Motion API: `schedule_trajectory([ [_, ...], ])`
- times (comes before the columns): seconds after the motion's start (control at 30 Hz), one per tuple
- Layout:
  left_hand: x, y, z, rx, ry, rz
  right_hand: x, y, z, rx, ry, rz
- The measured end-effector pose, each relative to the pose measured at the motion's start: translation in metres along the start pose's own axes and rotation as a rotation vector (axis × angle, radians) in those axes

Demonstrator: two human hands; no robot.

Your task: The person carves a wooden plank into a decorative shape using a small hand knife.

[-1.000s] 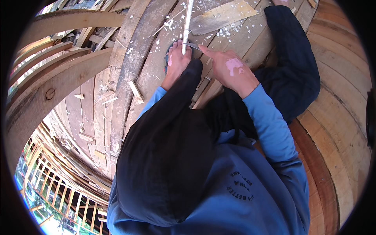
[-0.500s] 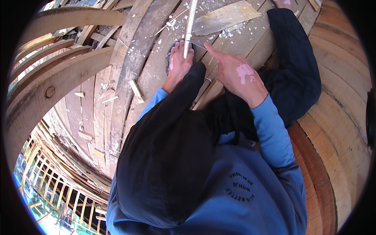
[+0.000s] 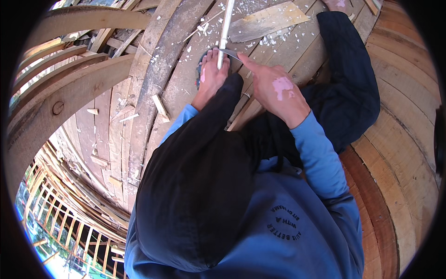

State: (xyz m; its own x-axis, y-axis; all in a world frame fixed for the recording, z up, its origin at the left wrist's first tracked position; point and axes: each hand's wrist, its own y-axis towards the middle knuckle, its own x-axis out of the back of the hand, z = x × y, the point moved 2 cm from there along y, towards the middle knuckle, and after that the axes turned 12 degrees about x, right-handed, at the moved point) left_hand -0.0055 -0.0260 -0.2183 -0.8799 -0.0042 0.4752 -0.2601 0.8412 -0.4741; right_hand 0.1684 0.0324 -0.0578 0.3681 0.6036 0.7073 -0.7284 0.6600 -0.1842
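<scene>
Right hand point(image 3: 274, 90), barely shifted since earlier, pinches a thin grey blade point(image 3: 231, 53) against the pale wooden stick point(image 3: 226, 28); left hand point(image 3: 211, 76) grips the stick amid white wood shavings point(image 3: 274, 37).

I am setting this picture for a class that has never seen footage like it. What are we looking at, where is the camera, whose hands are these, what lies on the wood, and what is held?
There is no machine here. A person wears a wide fisheye camera on the head, looking down at their own body, which is why straight edges bend near the rim. The blue sleeves and the dark raised knee belong to the wearer.

The person sits on curved wooden planks that look like the inside of a wooden hull. Pale wood chips and a flat board offcut lie scattered on them.

The left hand grips a thin pale stick that runs away from the body. The right hand holds what looks like a grey blade against that stick, index finger stretched along it.
</scene>
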Motion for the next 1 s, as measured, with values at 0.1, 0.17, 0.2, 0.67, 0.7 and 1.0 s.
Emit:
schedule_trajectory([
  [0.1, -0.001, 0.000, 0.002, -0.014, 0.049, -0.007, -0.004, 0.000, -0.002, 0.002, 0.002, -0.027],
  [0.17, -0.001, 0.001, 0.001, 0.026, 0.061, -0.013, -0.006, 0.000, -0.003, -0.001, 0.000, -0.029],
  [0.2, -0.001, 0.001, -0.001, 0.026, 0.046, -0.012, -0.007, 0.001, -0.005, -0.001, -0.002, -0.026],
  [0.67, -0.009, 0.006, 0.004, -0.100, 0.212, -0.089, 0.009, 0.017, -0.018, 0.027, -0.132, 0.116],
  [0.7, -0.009, 0.006, 0.000, -0.072, 0.200, -0.075, 0.007, 0.018, -0.019, 0.060, -0.138, 0.063],
  [1.0, -0.008, 0.004, -0.002, -0.109, 0.273, -0.092, -0.001, 0.022, -0.017, -0.133, -0.156, 0.135],
])
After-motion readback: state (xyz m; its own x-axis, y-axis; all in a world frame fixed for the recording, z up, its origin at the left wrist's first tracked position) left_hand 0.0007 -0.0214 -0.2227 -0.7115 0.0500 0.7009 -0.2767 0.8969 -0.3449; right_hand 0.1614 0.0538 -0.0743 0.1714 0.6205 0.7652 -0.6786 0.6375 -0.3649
